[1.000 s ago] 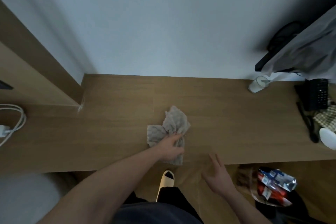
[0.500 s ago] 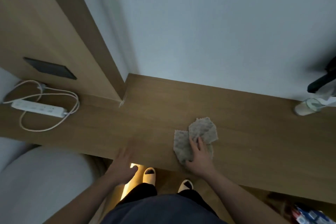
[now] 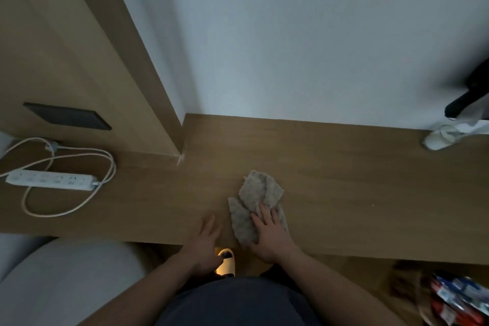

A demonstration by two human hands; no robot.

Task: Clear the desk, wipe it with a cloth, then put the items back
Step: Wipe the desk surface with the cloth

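A crumpled grey cloth (image 3: 255,192) lies on the wooden desk (image 3: 344,180), near its front edge. My right hand (image 3: 268,235) presses flat on the near part of the cloth, fingers straight. My left hand (image 3: 207,239) is just left of the cloth at the desk's front edge, with its fingers straight and holding nothing. I cannot tell whether it touches the wood.
A white power strip (image 3: 50,180) with a looped cable lies on the desk's left end, below a black wall panel (image 3: 66,116). A white cup (image 3: 439,137) is at the far right by the wall. Snack packets (image 3: 455,302) sit lower right, a grey seat (image 3: 66,280) lower left.
The cloth went from my left hand to my right hand, which now presses on it. My left hand dropped below the edge, then rose beside the cloth. The view swung left.
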